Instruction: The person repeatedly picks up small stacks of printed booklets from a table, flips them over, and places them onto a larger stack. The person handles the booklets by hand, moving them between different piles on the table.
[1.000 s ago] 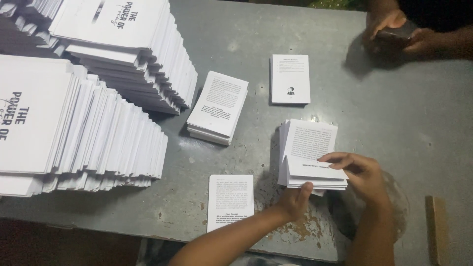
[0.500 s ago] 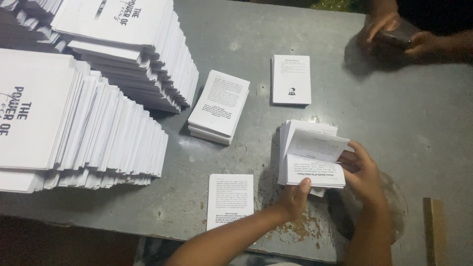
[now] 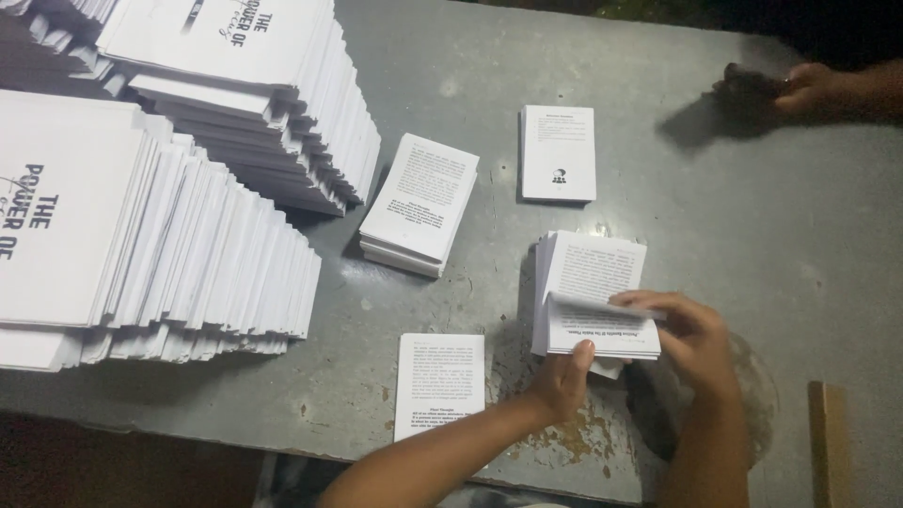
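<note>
A stack of small printed pages (image 3: 591, 273) lies on the grey metal table (image 3: 715, 226) in front of me. My left hand (image 3: 562, 376) grips the stack's near edge, thumb on top. My right hand (image 3: 691, 339) pinches the top sheet (image 3: 602, 310), which curls up off the stack along its near side.
Three more page piles lie near: one (image 3: 439, 381) at the front edge, a thicker one (image 3: 420, 202) further back, a third (image 3: 558, 152) behind. Tall fanned piles of white booklets (image 3: 179, 254) fill the left. Another person's hand (image 3: 814, 87) holds a dark object at far right. A wooden block (image 3: 828, 442) sits front right.
My right hand has peeled the top sheet up from the stack and now holds it curled over the near edge. My left hand stays at the stack's edge.
</note>
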